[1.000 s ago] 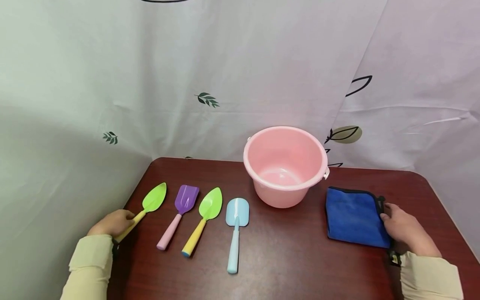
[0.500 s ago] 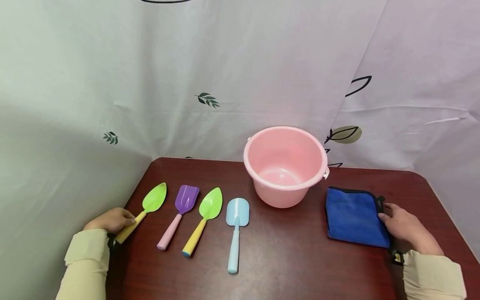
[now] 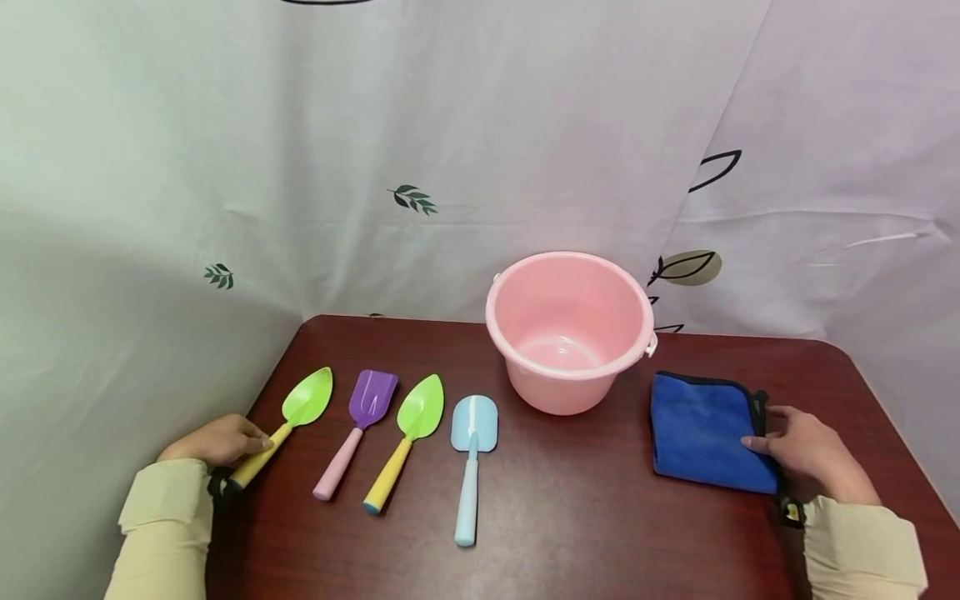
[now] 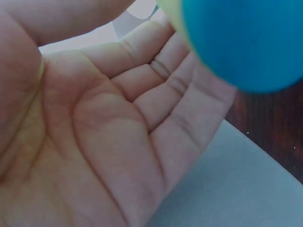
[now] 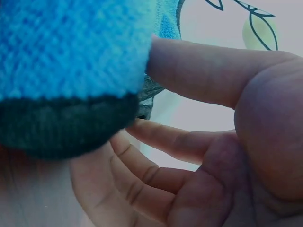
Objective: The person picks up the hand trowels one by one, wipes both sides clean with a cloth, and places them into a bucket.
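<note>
At the left of the table, my left hand pinches the yellow handle of a hand trowel with a green pointed blade. The handle's blue end fills the upper right of the left wrist view, in front of the fingers. My right hand is at the right edge of a folded blue cloth with black edging. Its thumb lies on top of the cloth, and the other fingers reach under the edge in the right wrist view. Their tips are partly hidden. Both trowel and cloth lie on the table.
A purple shovel, another green trowel and a light blue shovel lie in a row. Behind them, right of centre, stands a pink bucket. A pale curtain hangs around the dark red table.
My left hand has shifted slightly left along the handle, showing more of it. My right thumb has slid left over the cloth. The green trowel has barely moved; the other things stay put.
</note>
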`<control>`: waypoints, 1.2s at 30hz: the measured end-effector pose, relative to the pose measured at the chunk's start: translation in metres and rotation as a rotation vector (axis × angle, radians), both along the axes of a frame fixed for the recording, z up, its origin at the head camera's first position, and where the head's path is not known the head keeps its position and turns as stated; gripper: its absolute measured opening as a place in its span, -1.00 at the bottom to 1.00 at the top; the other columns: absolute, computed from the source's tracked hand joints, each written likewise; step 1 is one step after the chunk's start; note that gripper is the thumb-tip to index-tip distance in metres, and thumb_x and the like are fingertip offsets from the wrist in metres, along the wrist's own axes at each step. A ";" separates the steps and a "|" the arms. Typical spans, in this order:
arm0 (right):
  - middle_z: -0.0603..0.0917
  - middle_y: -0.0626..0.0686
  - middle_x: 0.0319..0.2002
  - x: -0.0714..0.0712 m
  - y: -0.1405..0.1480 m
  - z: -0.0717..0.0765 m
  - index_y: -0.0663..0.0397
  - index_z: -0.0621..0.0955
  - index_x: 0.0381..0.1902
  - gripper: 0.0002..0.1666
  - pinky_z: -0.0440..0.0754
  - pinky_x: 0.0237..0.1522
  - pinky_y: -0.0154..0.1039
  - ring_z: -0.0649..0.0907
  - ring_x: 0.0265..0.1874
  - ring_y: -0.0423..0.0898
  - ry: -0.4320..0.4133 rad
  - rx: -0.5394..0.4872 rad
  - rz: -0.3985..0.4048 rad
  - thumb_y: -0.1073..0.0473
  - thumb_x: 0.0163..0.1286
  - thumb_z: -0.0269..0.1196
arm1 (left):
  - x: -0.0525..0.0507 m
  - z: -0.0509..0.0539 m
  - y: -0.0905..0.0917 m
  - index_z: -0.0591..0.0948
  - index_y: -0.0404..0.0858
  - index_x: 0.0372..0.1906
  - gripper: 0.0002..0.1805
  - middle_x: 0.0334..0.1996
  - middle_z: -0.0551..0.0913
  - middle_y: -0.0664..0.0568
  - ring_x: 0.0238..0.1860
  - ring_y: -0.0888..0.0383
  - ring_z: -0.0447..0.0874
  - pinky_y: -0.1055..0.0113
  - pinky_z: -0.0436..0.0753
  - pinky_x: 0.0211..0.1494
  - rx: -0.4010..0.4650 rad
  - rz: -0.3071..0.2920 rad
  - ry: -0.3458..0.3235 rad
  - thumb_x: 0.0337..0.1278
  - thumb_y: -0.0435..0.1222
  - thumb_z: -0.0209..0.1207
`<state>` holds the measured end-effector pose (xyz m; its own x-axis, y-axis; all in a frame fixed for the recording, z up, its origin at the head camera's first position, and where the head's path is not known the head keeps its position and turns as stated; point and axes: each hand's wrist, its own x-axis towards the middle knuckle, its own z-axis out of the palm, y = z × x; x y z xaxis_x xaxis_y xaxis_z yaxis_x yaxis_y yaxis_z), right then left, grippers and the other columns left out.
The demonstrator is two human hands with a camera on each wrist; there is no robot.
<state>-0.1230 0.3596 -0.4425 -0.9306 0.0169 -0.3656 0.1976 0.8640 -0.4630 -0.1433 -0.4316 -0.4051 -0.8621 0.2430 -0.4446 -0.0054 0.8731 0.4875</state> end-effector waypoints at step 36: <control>0.68 0.25 -0.15 0.011 -0.016 0.017 0.58 0.30 0.16 -0.38 0.54 -0.33 -0.30 0.64 -0.29 -0.12 0.051 -0.242 -0.067 0.03 0.57 0.09 | 0.005 0.004 0.017 0.72 -0.46 -0.16 -0.69 -0.55 0.52 0.07 -0.48 0.15 0.47 0.34 0.46 -0.42 0.010 0.138 0.045 0.35 -0.23 0.19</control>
